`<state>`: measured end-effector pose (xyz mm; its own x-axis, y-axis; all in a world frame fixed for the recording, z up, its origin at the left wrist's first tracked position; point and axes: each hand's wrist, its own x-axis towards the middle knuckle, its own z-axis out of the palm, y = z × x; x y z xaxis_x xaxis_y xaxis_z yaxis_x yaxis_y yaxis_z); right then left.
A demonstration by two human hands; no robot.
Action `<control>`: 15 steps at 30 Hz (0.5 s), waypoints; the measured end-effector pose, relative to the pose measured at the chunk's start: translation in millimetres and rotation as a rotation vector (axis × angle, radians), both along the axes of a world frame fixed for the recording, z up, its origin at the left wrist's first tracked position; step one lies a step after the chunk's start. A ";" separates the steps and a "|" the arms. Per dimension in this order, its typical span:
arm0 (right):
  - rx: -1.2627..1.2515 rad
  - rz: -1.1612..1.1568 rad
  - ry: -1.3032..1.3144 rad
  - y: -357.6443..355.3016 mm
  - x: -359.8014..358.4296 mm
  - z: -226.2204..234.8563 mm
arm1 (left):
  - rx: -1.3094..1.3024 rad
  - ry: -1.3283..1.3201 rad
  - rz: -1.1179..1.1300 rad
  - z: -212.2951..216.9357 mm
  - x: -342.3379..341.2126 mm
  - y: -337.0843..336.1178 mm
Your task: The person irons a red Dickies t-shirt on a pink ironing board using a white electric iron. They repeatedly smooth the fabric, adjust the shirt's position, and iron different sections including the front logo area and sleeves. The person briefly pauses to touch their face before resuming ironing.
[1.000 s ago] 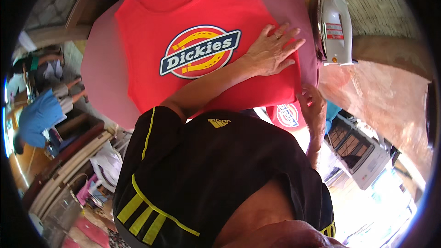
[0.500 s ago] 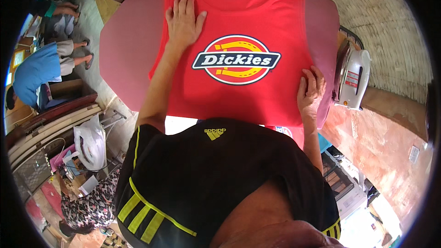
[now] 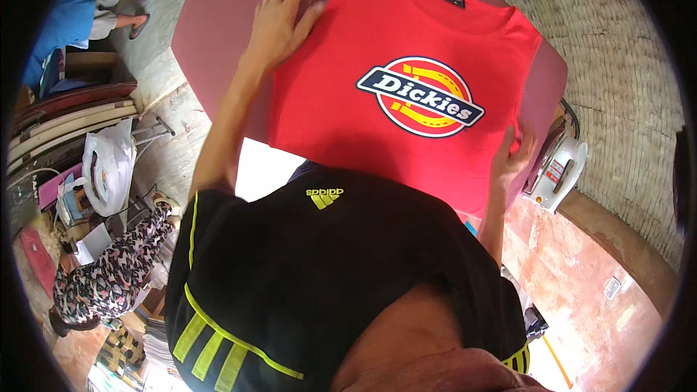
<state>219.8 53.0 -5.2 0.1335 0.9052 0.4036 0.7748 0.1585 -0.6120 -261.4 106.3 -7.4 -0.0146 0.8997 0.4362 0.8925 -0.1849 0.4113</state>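
Observation:
A red sleeveless shirt [image 3: 327, 94] with a dark blue, white and yellow printed emblem lies spread on a padded mauve ironing board [image 3: 225, 43]. The neckline points away from me, and a small dark label sits inside it. My left hand [image 3: 279, 25] rests with fingers apart on the board at the shirt's left edge, its thumb side next to the cloth. My right hand [image 3: 514, 158] is at the shirt's lower right edge, thumb and fingers apart, with nothing visible held in it. Just right of that hand stands a white clothes iron [image 3: 555, 170].
A woven mat-like surface [image 3: 617, 51] lies beyond the iron. To the left, a white plastic bag [image 3: 109, 167] hangs among stacked goods and metal legs. One person in blue [image 3: 69, 18] is at the far left; another in patterned clothes [image 3: 109, 276] is at the lower left.
The view has turned, so the shirt and board appear tilted clockwise. My left hand has moved off the shirt onto the board beside it. My right hand appears lower, still at the right edge.

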 end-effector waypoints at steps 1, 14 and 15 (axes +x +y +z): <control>0.061 0.105 -0.045 19.8 -18.7 1.5 | -0.076 -0.027 0.021 5.1 -0.9 -30.2; 0.206 0.633 -0.528 175.8 -311.4 -17.4 | -0.018 -0.050 0.271 -16.7 20.3 -111.0; 0.110 0.616 -0.522 175.7 -314.1 -14.9 | -0.018 -0.081 0.272 -19.1 18.8 -113.2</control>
